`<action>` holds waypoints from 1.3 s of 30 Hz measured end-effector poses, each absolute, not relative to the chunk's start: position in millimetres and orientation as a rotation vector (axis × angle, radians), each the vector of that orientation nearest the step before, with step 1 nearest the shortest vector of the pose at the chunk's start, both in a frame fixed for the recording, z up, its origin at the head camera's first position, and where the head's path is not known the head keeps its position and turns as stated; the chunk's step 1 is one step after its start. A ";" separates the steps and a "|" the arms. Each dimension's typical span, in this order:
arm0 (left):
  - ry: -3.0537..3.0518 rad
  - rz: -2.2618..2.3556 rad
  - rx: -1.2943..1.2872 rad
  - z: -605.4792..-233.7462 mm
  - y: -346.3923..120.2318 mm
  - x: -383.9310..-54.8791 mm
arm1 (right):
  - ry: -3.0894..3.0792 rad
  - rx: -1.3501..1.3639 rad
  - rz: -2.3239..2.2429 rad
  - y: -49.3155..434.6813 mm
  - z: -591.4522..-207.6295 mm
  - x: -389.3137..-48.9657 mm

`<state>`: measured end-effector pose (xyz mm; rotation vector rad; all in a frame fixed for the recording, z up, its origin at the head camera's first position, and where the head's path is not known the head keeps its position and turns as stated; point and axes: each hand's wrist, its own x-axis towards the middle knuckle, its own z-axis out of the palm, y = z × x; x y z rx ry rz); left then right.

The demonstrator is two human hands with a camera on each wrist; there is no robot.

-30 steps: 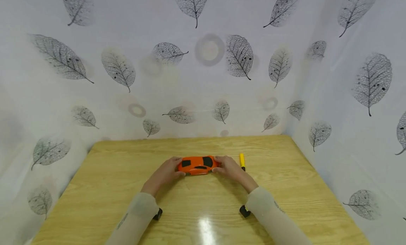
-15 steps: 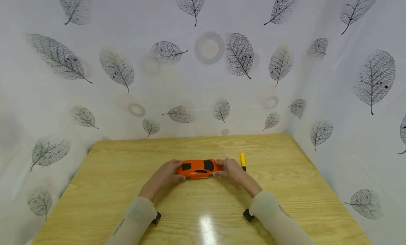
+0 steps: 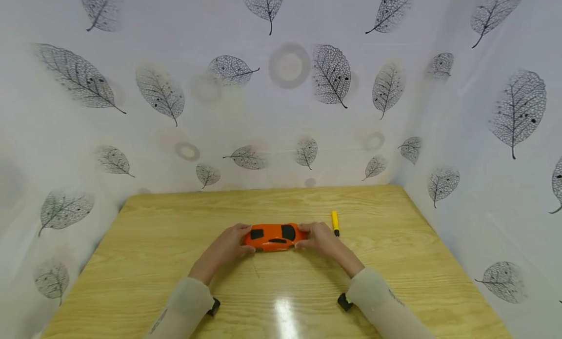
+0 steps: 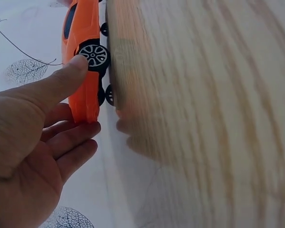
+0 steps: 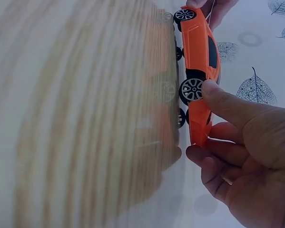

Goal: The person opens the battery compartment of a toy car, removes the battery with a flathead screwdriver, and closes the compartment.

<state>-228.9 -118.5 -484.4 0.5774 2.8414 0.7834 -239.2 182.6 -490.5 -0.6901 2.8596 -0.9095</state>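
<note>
An orange toy car [image 3: 269, 230] with dark windows is held sideways between two hands in the head view. My left hand [image 3: 225, 251] grips its left end, thumb on the near side and fingers behind. At the other end my right hand [image 3: 324, 242] pinches it the same way. The left wrist view has the left thumb [image 4: 61, 83] beside a silver-spoked wheel [image 4: 94, 56], fingers bent about the car's end. In the right wrist view the right thumb [image 5: 228, 102] presses by another wheel [image 5: 191, 89]. The wheels stand close over the tabletop.
The car is above a wood-grain table [image 3: 167, 222]. Behind the right hand lies a slim yellow stick-shaped thing [image 3: 335, 221] with a black end. A white leaf-print cloth [image 3: 272, 109] walls the table at the back and sides. Black wrist devices [image 3: 345, 302] hang under both sleeves.
Both hands have brought the toy car a short way toward the person, keeping their hold at each end. The yellow thing has stayed in place.
</note>
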 end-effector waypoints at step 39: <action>2.768 0.812 0.677 -484.9 -123.2 -190.6 | 2.909 -0.868 -0.876 192.2 -494.3 -195.1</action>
